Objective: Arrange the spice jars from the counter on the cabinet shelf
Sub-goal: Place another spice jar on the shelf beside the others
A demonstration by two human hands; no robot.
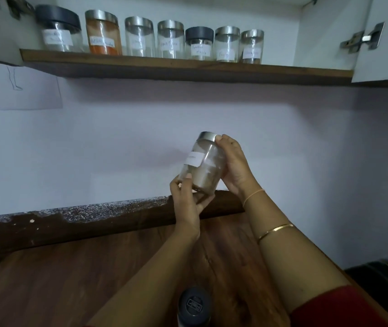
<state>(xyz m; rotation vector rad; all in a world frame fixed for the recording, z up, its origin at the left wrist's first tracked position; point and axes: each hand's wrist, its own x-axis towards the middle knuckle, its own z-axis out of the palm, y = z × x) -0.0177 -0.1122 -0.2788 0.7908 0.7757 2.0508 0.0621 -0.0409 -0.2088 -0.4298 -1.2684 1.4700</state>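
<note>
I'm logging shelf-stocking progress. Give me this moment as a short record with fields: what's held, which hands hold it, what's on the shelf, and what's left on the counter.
held: spice jar, steel lid, brownish powder, white label, tilted
left hand: grips the jar's base
right hand: grips its upper side, thumb at the lid
shelf: seven labelled jars in a row, five steel lids, two black
counter: one black-capped container at the near edge

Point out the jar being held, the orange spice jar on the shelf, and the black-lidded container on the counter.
held jar (206, 169), head view, on its glass body beside the label.
orange spice jar (103, 29), head view, on its orange-filled body above the label.
black-lidded container (194, 304), head view, on its lid top.
</note>
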